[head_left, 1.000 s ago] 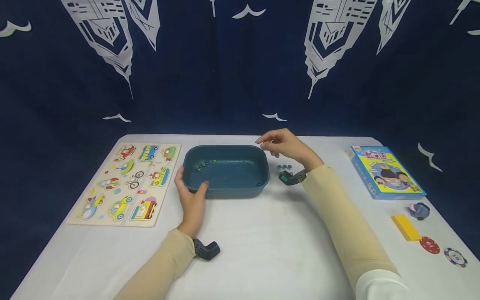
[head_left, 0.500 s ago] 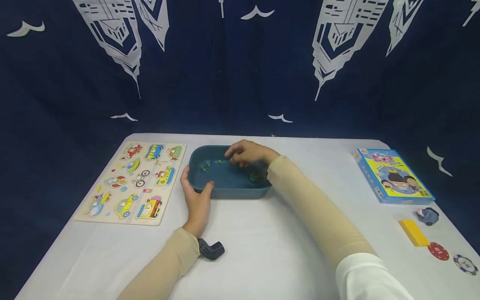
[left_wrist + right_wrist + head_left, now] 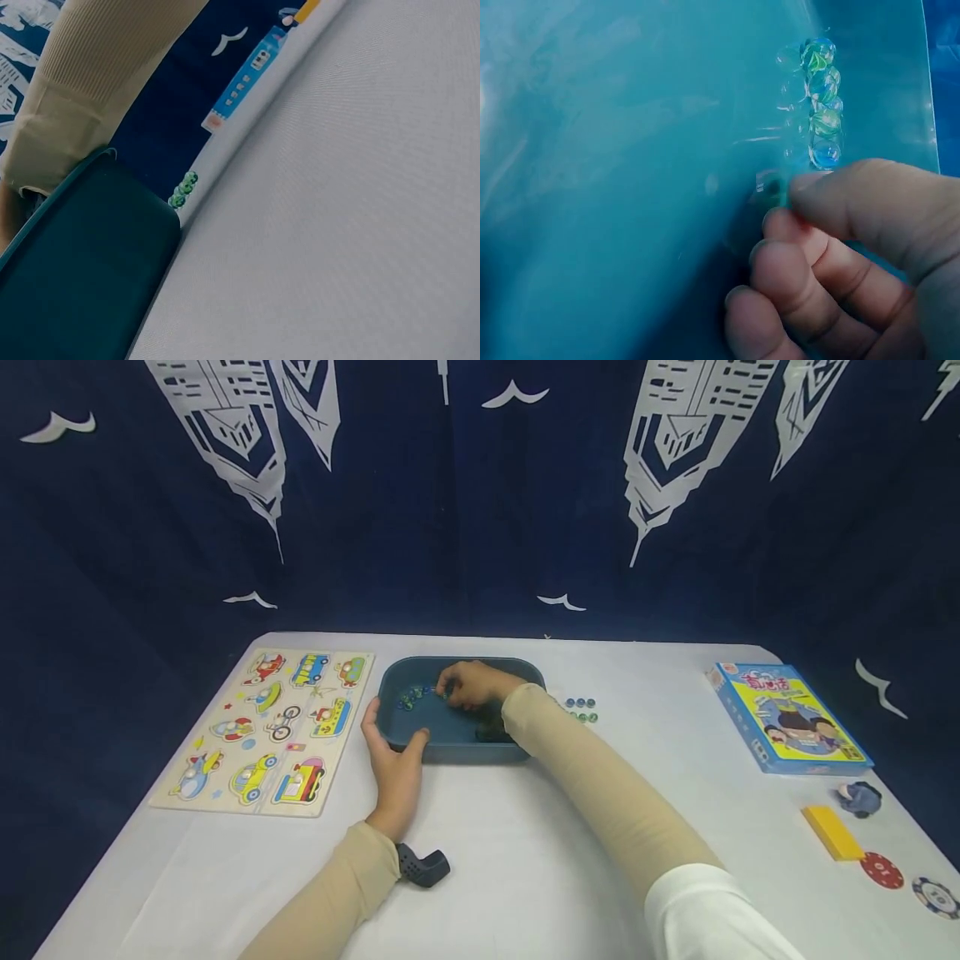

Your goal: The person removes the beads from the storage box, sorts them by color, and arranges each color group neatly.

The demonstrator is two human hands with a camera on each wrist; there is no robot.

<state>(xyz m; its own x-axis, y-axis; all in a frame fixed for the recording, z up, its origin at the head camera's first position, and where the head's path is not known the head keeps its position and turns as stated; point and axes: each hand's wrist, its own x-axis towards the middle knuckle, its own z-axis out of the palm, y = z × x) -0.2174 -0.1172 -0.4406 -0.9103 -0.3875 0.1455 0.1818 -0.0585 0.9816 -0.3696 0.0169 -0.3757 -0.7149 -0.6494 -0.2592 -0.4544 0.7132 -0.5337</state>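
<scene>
Navy curtain (image 3: 450,527) with upside-down white buildings at the back, white surface (image 3: 517,860) up front. So what's new: a second ago the right hand (image 3: 474,683) was off past the right end of the blue-green tray (image 3: 465,752), and now it's crossed over and is down inside, by the line of marbles (image 3: 825,120) in the left part. Left hand (image 3: 395,772) has the same grip as before, fingers round the tray's left end, thumb over the near rim. My read is that the marbles in the tray are getting the attention now, not the loose marbles (image 3: 581,702) in short rows on the surface just right of it. Right wrist view has thumb and fingers curled close together at a greenish marble (image 3: 771,189), but it's blurry, so I can't tell if they're actually pinching it.

Lettering: blue box (image 3: 791,718) has a pink title in what look like Chinese characters, not readable at this size. Same for the printing on the white-and-dark chip (image 3: 936,897) and red chip (image 3: 882,870).
</scene>
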